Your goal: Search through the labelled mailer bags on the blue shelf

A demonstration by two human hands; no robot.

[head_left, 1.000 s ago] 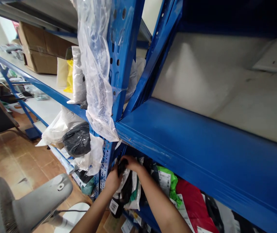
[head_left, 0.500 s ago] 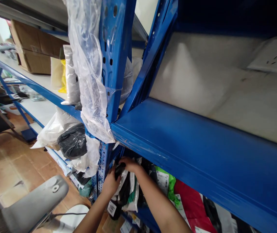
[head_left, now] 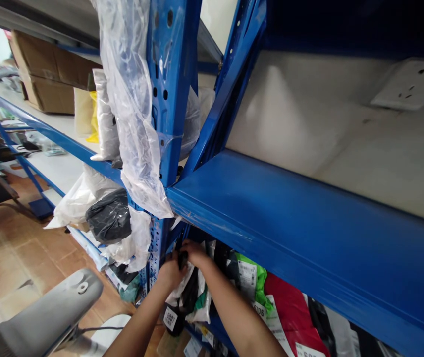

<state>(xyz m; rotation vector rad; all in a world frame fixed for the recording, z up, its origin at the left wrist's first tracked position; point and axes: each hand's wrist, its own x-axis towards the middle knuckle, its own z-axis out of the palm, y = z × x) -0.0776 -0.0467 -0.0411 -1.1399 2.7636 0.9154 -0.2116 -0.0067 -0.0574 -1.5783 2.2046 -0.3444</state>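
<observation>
A small dark item [head_left: 183, 258] sits below the blue shelf [head_left: 290, 218], near the left post [head_left: 168, 99]. The left hand [head_left: 170, 271] curls around it; the right hand [head_left: 194, 253] bends close (grip unclear). Handling seems underway; shifting it calls for clearing the post.

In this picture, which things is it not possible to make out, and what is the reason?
All in the head view:
- Small black object: mostly covered by the fingers of the left hand and right hand.
- Round black plastic bundle: its wrapping hides the contents.
- Red plastic package: cut off by the bottom edge.
- Grey plastic appliance: cut off by the left edge.
</observation>
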